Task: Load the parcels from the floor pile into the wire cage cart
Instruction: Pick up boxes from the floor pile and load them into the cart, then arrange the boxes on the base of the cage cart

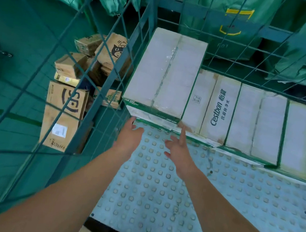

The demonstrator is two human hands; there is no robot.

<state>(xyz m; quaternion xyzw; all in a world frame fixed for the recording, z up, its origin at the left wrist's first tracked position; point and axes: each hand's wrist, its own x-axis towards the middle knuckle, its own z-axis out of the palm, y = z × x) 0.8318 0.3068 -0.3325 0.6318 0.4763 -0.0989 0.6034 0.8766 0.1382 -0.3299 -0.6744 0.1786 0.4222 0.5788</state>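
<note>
Inside the green wire cage cart (pixel 102 82), a row of white water cartons lines the far side. One white carton (pixel 165 72) is stacked on top at the left corner; a Cestbon carton (pixel 219 109) lies beside it. My left hand (pixel 131 135) is open, its fingertips at the lower front edge of the stacked carton. My right hand (pixel 179 146) is open too, index finger touching the carton's lower right corner. Both hands hold nothing. The brown parcels of the floor pile (pixel 64 116) lie outside the cage on the left.
The cart floor (pixel 158 190) is a pale studded plate. Green sacks (pixel 232 25) hang behind the cage's back wall. A cat-logo box (pixel 114 50) and several small brown boxes sit on the green floor beyond the left mesh.
</note>
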